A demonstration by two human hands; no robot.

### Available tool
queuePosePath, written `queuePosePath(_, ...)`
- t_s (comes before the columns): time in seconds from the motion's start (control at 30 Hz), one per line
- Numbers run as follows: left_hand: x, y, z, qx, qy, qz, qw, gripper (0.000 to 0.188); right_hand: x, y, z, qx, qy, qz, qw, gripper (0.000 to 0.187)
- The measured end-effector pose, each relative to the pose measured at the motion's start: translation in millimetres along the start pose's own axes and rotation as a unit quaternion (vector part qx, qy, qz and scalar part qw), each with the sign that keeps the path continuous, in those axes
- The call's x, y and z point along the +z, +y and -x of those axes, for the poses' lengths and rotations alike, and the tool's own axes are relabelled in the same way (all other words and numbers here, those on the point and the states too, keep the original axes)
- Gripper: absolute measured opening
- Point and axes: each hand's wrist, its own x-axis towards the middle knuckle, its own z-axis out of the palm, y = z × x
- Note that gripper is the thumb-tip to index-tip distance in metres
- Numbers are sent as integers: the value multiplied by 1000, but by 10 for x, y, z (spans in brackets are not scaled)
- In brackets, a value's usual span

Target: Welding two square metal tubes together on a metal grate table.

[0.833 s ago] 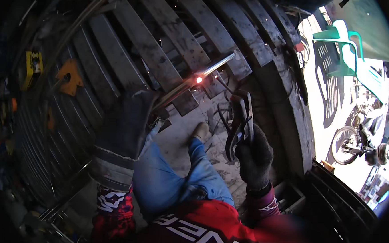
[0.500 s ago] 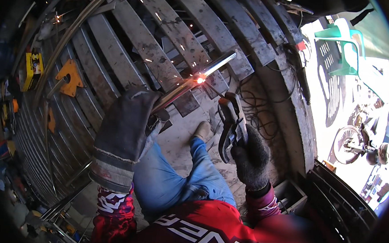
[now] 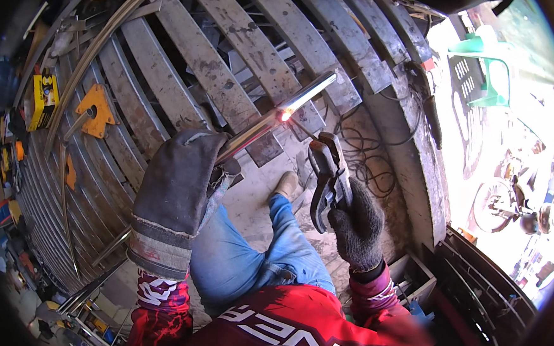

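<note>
A shiny metal pipe (image 3: 252,133) slants up and away over the slatted metal bench. My left hand (image 3: 180,183), in a thick dark leather welding glove, is closed around its near end; the fingertips are mostly hidden. An orange-hot spot (image 3: 285,116) glows on the pipe's side. My right hand (image 3: 359,225), in a grey knit glove, grips a black welding electrode holder (image 3: 331,179). From its jaws a short, thin electrode (image 3: 303,129) points at the glowing spot, its tip at or very close to it.
Slatted metal bench bars (image 3: 198,54) fill the far side, with gaps between them. On the left lie an orange magnetic welding square (image 3: 97,111) and a yellow box (image 3: 43,100). Cables (image 3: 372,169) coil on the floor at right. A green chair (image 3: 495,75) and motorcycle (image 3: 500,202) stand beyond.
The bright arc has dimmed to a small orange glow, and the flying sparks are gone. Both hands, the pipe and the electrode holder have hardly moved.
</note>
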Motion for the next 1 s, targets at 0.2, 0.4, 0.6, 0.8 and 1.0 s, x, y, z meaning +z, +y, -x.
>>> queuePosePath(0.2, 8, 7, -37, 40, 22, -37, 998, 33, -9, 11, 21, 20, -12, -3, 1000, 56)
queuePosePath(0.4, 81, -27, 221, -16, 39, -142, 989, 49, -12, -318, -114, 75, -38, 157, 984, 48)
queuePosePath(0.6, 137, -39, 111, 44, 53, -123, 990, 54, 8, -159, -46, 15, 16, -46, 999, 51)
queuePosePath(0.8, 15, -25, 201, 9, 18, -127, 992, 59, -77, -254, 0, 51, 10, -75, 996, 54)
queuePosePath(1.0, -2, 62, 66, 30, -1, -15, 999, 57, -138, -181, 89, 73, 39, -78, 994, 55)
